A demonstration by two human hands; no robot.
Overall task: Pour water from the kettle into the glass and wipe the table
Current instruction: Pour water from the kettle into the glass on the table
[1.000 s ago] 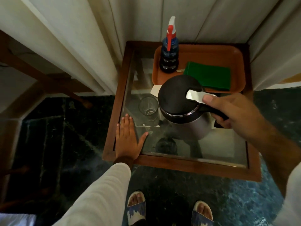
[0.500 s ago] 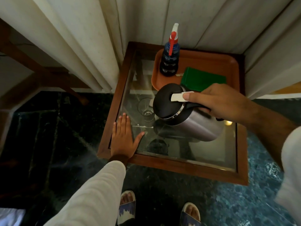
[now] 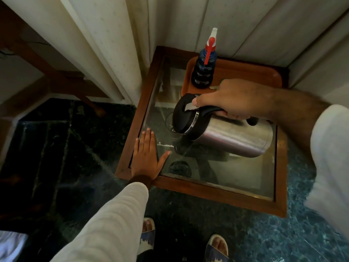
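Note:
A steel kettle with a black lid is tipped steeply to the left, held above the table. My right hand grips its black handle, thumb on the lid lever. Under its spout stands a clear glass, mostly hidden behind the lid. My left hand lies flat, fingers spread, on the front left corner of the glass-topped wooden table. The green cloth is hidden behind my right hand.
An orange tray sits at the table's back with a blue spray bottle on its left end. Cream curtains hang close behind and beside the table. Dark marble floor and my sandalled feet are below.
The kettle has gone from upright to tipped far over to the left, spout above the glass. My right hand rose and moved with it. My left hand stayed flat on the table.

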